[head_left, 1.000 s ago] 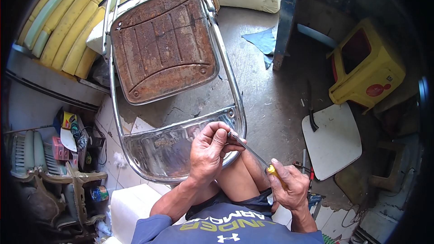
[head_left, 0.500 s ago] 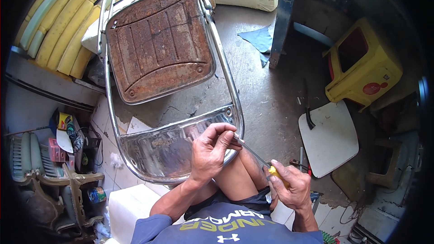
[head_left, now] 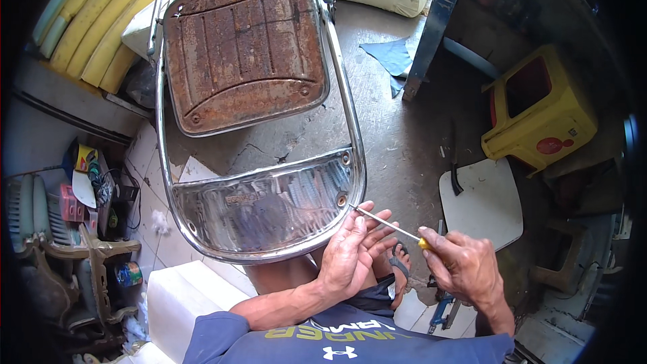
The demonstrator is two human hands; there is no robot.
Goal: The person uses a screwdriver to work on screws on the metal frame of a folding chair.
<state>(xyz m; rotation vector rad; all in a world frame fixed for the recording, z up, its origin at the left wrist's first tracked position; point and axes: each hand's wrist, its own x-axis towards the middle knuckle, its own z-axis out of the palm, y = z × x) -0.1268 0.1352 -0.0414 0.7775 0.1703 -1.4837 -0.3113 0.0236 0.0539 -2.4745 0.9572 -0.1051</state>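
A folding chair lies with its rusty seat pan (head_left: 246,50) toward the top of view and its polished chrome backrest (head_left: 249,205) near me, crossing my bent legs. My left hand (head_left: 350,253) is palm-up beside the backrest's right edge, fingers apart and slightly curled under a screwdriver shaft (head_left: 384,222). My right hand (head_left: 461,273) grips the screwdriver's yellow handle (head_left: 425,241). The shaft angles up-left, its tip at the backrest's right side, just below a rusty fastener (head_left: 342,199); whether it touches cannot be told.
Yellow foam strips (head_left: 101,20) are piled top left. Carved frames (head_left: 91,283) and small supplies sit lower left, a white block (head_left: 175,300) beside me. Right are a dark post (head_left: 431,34), an overturned yellow stool (head_left: 536,111) and a white board (head_left: 478,209) with a dark curved tool (head_left: 455,175).
My left hand has gone from a pinch at the screwdriver's tip to open fingers, lower and further right. My right hand with the screwdriver has moved right. The chair sits higher in view.
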